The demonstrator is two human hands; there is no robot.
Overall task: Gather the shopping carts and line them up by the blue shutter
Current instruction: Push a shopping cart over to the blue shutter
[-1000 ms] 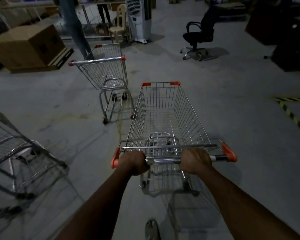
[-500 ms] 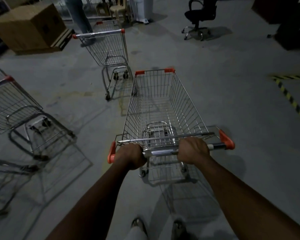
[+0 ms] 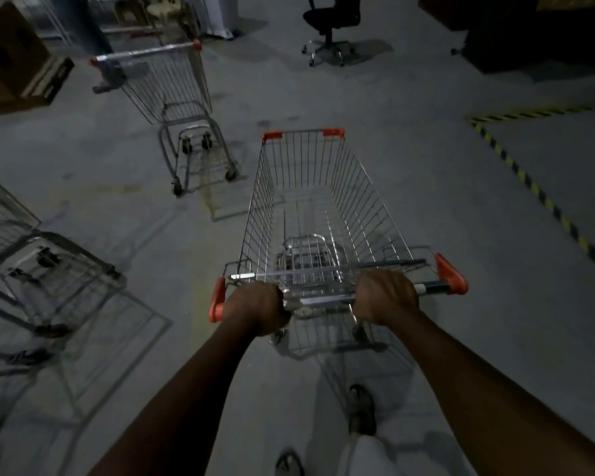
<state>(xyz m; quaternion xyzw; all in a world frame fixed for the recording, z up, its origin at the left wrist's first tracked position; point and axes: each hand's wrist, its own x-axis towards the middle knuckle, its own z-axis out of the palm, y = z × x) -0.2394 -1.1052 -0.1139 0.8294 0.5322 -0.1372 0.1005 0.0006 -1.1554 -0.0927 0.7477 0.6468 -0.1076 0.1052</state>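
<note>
both hands are on the bar. my left hand [image 3: 256, 308] is wrapped round the handle of the empty silver wire shopping cart with orange corner caps [image 3: 318, 214], close to the orange end cap at about nine o'clock, and my right hand [image 3: 385, 296] is curled round the same bar nearer the three o'clock end. the cart sits dead centre on the grey concrete floor [image 3: 426, 201], nose pointing to twelve o'clock.

a second wire cart with a red-tipped handle [image 3: 167, 97] stands at about eleven o'clock, well apart from mine. a third wire cart [image 3: 31, 262] shows at nine o'clock, cut off by the edge and blurred. a black office chair [image 3: 330, 25] is up at twelve, yellow-and-black hazard tape [image 3: 529, 187] runs off at two o'clock, and a brown cardboard box [image 3: 11, 53] sits at ten.

no blue shutter anywhere in view, so i can't say which way the line-up spot lies.

handling, as i judge it: empty, rigid steel mesh, light for its bulk, should roll easily but castors may wander. the two-handed hold wide on the bar looks the right place for steering.
</note>
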